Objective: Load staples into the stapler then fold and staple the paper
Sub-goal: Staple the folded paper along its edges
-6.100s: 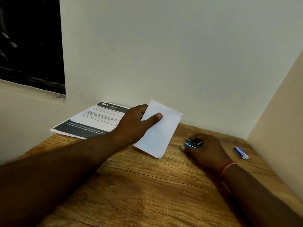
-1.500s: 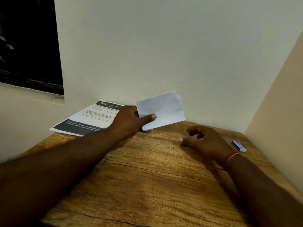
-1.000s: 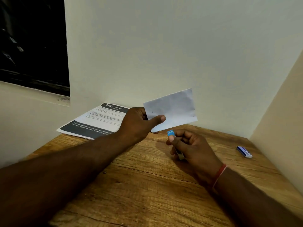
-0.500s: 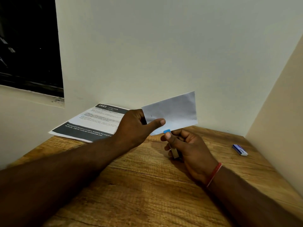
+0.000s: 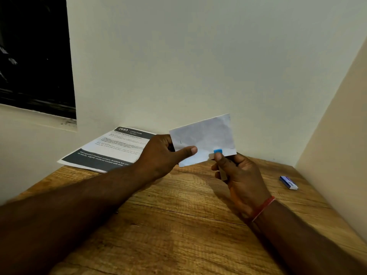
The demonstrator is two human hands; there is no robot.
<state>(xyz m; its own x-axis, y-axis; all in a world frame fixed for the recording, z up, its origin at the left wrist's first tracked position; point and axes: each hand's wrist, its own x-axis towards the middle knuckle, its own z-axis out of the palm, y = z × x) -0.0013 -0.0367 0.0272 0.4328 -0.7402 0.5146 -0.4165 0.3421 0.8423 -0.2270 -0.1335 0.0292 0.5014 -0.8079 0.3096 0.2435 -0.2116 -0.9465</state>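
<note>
My left hand [image 5: 162,153] pinches the left end of a folded white paper [image 5: 206,135], holding it upright above the wooden table [image 5: 178,225]. One staple shows as a short dark line near the paper's left edge. My right hand [image 5: 240,173] grips a small blue stapler [image 5: 217,151]; only its blue tip and a grey lower part show past my fingers. The stapler's tip sits over the paper's lower right edge.
A printed sheet [image 5: 111,149] with dark bands lies at the table's back left against the wall. A small blue and white staple box [image 5: 289,182] lies at the right, close to the side wall. Walls close the table at the back and right.
My right hand picked the stapler up from the table and raised it to the paper's lower right edge. My left hand turned the paper from slanted to held lengthwise.
</note>
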